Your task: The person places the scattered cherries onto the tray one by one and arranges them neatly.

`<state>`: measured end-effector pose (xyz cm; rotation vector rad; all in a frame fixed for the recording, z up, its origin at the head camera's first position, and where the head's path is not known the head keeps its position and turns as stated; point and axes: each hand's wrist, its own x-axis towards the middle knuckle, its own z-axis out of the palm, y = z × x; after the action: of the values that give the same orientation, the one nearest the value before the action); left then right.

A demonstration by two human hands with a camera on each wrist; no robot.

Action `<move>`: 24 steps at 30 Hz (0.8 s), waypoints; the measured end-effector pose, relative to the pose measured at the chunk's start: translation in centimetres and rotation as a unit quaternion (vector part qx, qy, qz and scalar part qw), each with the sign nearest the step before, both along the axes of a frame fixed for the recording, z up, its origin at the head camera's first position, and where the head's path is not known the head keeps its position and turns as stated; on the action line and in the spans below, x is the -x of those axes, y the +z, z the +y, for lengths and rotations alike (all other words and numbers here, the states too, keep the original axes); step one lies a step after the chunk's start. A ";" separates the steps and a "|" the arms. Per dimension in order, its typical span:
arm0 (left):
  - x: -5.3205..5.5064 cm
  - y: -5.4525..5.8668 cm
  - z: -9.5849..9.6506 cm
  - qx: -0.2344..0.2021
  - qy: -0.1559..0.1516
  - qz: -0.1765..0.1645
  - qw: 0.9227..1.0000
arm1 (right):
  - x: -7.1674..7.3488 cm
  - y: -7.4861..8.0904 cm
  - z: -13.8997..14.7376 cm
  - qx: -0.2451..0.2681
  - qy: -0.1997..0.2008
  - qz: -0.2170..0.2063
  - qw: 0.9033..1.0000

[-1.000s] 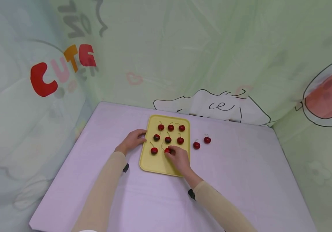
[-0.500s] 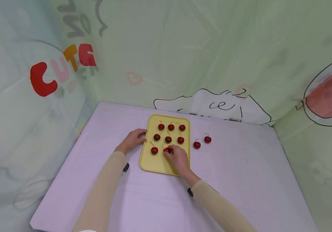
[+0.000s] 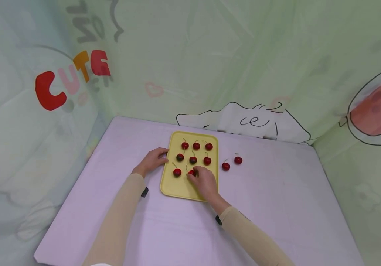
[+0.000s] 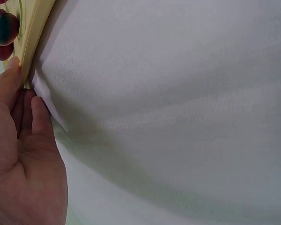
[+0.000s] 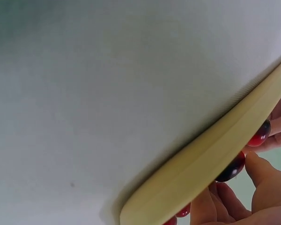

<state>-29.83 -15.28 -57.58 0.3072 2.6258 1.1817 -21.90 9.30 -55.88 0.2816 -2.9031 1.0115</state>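
Observation:
A shallow yellow tray (image 3: 177,188) lies on the table, carrying several dark red cherries with stems in rows. My left hand (image 3: 152,160) holds the tray's left edge; in the left wrist view its thumb (image 4: 10,70) lies against the rim, the fingers curled beside it. Over the tray's lower part, my right hand (image 3: 206,181) pinches a cherry (image 3: 191,172) between thumb and fingers. That cherry (image 5: 232,168) shows against the tray in the right wrist view. Left of it sits another cherry (image 3: 177,172), the rest in two rows above.
Two loose cherries, a nearer one (image 3: 225,166) and a farther one (image 3: 238,160), lie on the pale lilac table (image 3: 276,207) right of the tray. Printed cloth (image 3: 193,55) hangs behind and on both sides of the table.
My right hand has shifted very slightly left with the pinched cherry over the past second. The left hand stays at the tray's edge.

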 end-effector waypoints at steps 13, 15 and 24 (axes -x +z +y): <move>-0.3 0.4 0.1 0.008 0.004 -0.007 1.000 | -1.4 3.7 2.2 0.077 -0.029 -0.029 0.996; -0.3 0.4 0.1 0.006 0.005 -0.007 1.000 | -1.4 3.8 3.0 0.088 -0.038 -0.031 0.995; -0.2 0.4 0.0 -0.001 0.007 -0.013 1.000 | -1.5 2.4 8.1 0.114 -0.111 -0.044 0.986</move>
<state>-29.59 -15.23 -57.19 0.2722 2.6077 1.1851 -20.37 17.36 -53.44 -0.0992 -2.7750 1.3267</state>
